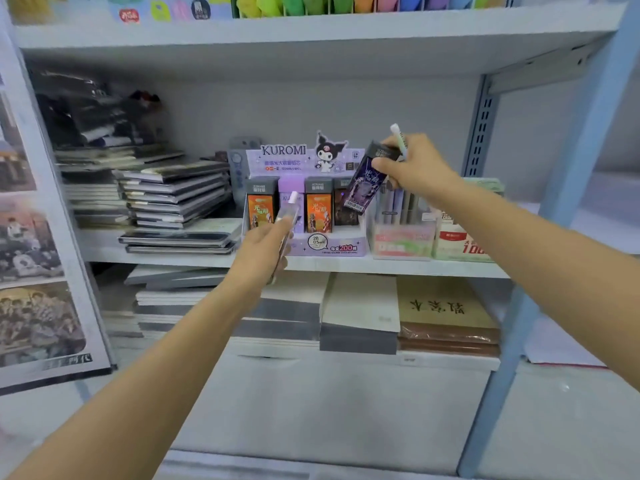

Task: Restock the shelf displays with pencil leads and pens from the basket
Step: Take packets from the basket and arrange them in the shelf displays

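While the right hand grips a right-leaning dark purple lead box and upright green pen, the left hand holds a blurred pink-capped pen.

Our left hand holds a pale pen, too blurred to read. Our right hand covers a corner of the purple lead box and most of a green pen. Coloured markers are cut off by the top edge. Small print on the Kuromi display is illegible.
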{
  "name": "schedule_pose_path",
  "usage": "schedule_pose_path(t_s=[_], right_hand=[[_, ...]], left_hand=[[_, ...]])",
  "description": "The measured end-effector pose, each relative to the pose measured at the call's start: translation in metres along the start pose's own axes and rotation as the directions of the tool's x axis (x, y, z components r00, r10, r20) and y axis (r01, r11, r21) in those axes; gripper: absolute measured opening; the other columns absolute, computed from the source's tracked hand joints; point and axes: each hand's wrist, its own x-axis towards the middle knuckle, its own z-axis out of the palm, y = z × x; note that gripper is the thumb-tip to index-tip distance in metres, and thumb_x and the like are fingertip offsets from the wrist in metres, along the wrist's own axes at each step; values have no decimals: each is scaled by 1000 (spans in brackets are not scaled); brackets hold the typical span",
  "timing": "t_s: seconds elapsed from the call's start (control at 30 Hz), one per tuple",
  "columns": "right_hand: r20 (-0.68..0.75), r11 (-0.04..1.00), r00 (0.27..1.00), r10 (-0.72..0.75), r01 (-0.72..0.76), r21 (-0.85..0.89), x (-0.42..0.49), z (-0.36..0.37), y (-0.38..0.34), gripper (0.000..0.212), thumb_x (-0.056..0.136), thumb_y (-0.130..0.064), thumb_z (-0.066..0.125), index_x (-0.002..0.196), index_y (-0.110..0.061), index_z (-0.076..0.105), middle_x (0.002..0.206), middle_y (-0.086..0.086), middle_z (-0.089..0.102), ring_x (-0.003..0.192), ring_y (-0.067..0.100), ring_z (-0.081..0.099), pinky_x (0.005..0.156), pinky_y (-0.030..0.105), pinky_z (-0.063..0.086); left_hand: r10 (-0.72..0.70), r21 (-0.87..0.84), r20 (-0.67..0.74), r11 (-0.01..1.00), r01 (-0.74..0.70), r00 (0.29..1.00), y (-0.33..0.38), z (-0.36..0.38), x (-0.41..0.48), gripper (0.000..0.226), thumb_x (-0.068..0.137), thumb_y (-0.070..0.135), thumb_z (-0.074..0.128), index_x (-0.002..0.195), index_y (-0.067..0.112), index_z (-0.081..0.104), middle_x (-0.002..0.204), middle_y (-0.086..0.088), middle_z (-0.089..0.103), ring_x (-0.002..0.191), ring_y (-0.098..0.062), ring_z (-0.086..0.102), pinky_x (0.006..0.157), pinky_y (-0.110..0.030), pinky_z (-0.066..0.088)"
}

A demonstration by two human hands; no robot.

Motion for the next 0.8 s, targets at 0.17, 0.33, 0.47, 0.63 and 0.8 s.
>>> schedule_pose_path(t_s=[0.17,0.33,0.47,0.63,0.8], right_hand=[[99,993,994,38,-27,-114,17,12,-2,23,92,-14,65,112,-4,63,79,8,59,57,16,50,60,30,47],[144,955,987,76,-31,-294,32,31,-2,32,89,-17,68,119,-7,60,91,8,61,58,14,51,51,23,41],[223,919,969,103,-7,-395,40,33,-1,32,90,-19,68,118,-5,61,96,12,63,60,17,51,55,25,43],[267,906,956,119,5,-423,46,33,-3,34,90,-17,68,121,-5,59,89,8,58,57,14,48,54,24,41],[219,933,976,17,64,-354,45,41,3,26,94,-2,55,119,-8,53,96,7,59,53,11,56,51,21,44]], left_hand=[[175,103,35,979,-177,984,-5,0,11,38,98,46,48,88,10,55,59,8,55,53,-9,44,46,-18,35],[252,183,53,949,-258,966,-12,3,24,34,99,45,45,103,17,63,75,-10,69,57,1,55,55,-14,42],[209,170,51,962,-214,977,-23,2,33,33,99,47,44,106,21,64,79,-6,72,65,2,59,62,-22,40],[174,135,42,975,-178,984,-34,-2,37,33,98,48,45,102,23,66,77,-5,72,68,-5,57,54,-13,43],[176,97,43,979,-179,983,-36,0,39,32,99,44,45,101,20,66,75,-9,71,55,0,53,47,-12,39]])
